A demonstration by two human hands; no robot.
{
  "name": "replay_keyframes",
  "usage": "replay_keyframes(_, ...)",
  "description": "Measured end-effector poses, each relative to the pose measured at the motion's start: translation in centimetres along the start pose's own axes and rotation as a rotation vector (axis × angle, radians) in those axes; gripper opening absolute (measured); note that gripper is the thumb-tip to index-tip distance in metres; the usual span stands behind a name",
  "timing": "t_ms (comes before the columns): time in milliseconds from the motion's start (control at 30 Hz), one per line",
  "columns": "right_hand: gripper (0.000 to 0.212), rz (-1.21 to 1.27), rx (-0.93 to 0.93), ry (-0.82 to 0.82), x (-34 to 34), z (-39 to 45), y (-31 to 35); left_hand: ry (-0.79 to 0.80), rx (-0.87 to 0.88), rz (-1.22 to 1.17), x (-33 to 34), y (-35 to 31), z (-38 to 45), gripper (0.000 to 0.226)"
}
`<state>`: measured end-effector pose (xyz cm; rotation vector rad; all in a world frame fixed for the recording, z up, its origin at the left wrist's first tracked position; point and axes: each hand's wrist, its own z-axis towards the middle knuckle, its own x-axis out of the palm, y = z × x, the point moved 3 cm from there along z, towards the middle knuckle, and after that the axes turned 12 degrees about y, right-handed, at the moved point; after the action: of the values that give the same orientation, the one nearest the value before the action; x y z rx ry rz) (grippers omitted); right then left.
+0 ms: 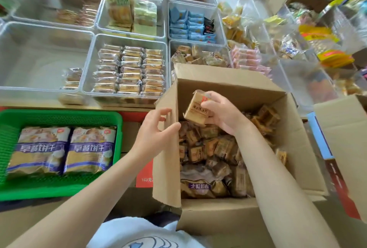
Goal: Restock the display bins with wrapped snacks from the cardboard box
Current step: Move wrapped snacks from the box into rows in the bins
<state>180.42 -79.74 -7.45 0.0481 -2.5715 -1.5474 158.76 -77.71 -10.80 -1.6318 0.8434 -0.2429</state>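
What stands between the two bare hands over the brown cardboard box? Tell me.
In the head view, the brown cardboard box's upright left flap stands between them: the left hand touches it, and the right hand holds a tan wrapped snack.

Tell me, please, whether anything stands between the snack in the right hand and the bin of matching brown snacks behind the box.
Only the cardboard box's raised rear flap does. The wrapped snack in the right hand sits near it, and the bin lies just beyond. Lifting over the flap should clear it.
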Motion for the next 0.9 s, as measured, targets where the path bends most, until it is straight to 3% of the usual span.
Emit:
replay_keyframes(100, 0.026, -0.073, -0.049, 0.092, 3.5, -0.2, 3.8, 0.003, 0.057, -0.222, -3.2, -1.8, 0.3, 0.022)
replay_keyframes(233, 0.034, -0.411, -0.081, 0.072, 9.6, 2.4, 7.3, 0.215, 0.076, -0.42, -8.4, -3.2, 1.0, 0.045)
replay_keyframes(367, 0.024, -0.494, -0.115, -0.035, 14.3, 7.8, 9.8, 0.16, -0.002, -0.533, -16.2, -0.1, 1.3, 0.045)
replay_keyframes(500, 0.029, -0.577, -0.066, 0.044, 19.8, 15.6, 10.6, 0.091, -0.062, -0.514, -24.4, 5.4, 2.1, 0.039)
replay_keyframes(667, 0.026, -0.865, -0.087, 0.028, 26.4, 26.2, 10.9, -0.046, -0.133, -0.227, -33.3, 13.1, 4.3, 0.026)
replay_keyframes(767, 0.025, -1.004, -0.071, -0.059, 28.2, 31.8, 11.1, -0.169, -0.281, 0.173, -38.2, 17.5, 5.6, 0.04)
replay_keyframes(900, 0.03, -1.115, -0.092, -0.162, 29.0, 38.3, 10.9, -0.124, -0.356, 0.728, -40.9, 22.6, 6.7, 0.027)
